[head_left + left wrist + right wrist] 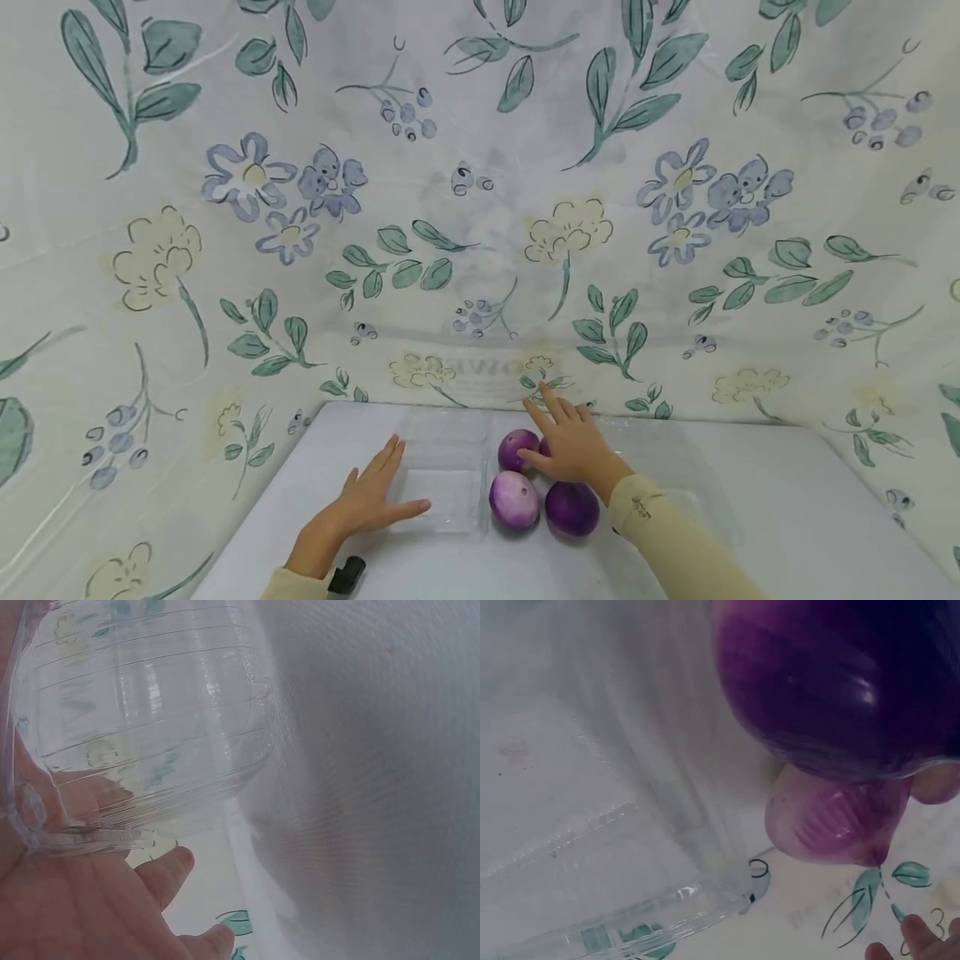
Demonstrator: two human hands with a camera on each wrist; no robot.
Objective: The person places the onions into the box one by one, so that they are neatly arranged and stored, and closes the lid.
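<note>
My left hand [367, 496] is beside a clear plastic container [442, 531], fingers extended and thumb reaching over its near left side. In the left wrist view the ribbed container [150, 712] lies against the palm, and some fingers show through it. My right hand [573, 442] spreads its fingers over the back of a group of several glossy purple, onion-like bulbs. Its thumb lies over the back left bulb [516, 450]; the hand mostly covers the back right one. In front are a pale pink-purple bulb [514, 500] and a dark purple bulb [572, 508].
A second clear plastic container [690, 500] lies right of the bulbs, partly behind the right sleeve [675, 533]. Everything stands on a white table [810, 517]. A floral cloth [480, 250] hangs along the back and sides. A black device [347, 575] is at the left wrist.
</note>
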